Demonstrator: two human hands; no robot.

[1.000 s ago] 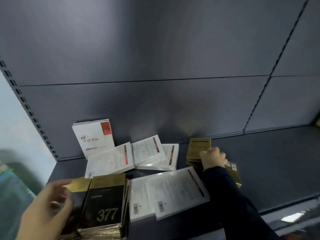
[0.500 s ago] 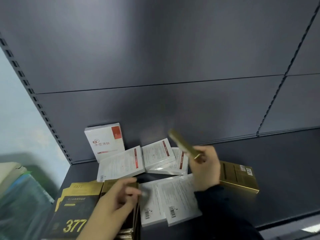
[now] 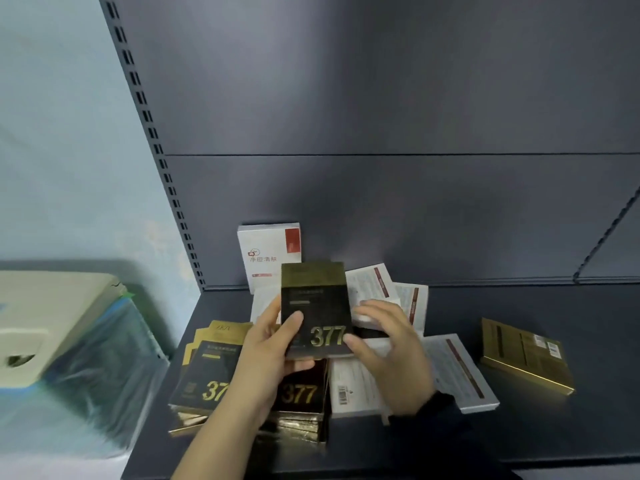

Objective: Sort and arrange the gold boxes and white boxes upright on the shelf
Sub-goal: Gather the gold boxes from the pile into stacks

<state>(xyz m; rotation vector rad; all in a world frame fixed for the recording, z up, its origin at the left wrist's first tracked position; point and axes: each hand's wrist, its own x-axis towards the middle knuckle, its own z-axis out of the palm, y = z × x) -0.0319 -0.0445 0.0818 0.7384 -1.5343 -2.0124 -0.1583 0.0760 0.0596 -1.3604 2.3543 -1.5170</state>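
A gold and black box marked 377 (image 3: 317, 306) is held upright in the air above the shelf (image 3: 519, 438). My left hand (image 3: 266, 355) grips its left side and bottom. My right hand (image 3: 391, 348) touches its right edge with the fingers spread. Below them lie two stacks of gold boxes (image 3: 207, 372) flat at the shelf's front left. One white box (image 3: 270, 254) stands upright against the back panel. Several white boxes (image 3: 453, 368) lie flat around the middle. A lone gold box (image 3: 523, 355) lies flat to the right.
A perforated shelf upright (image 3: 152, 140) marks the left end of the shelf. Left of it sits a cream object over blue plastic wrap (image 3: 69, 341). The dark back panel (image 3: 381, 98) rises behind the boxes.
The right hand lifted a gold box from the shelf and brought it to the middle. The left hand came up and took hold of it. The view swung left.
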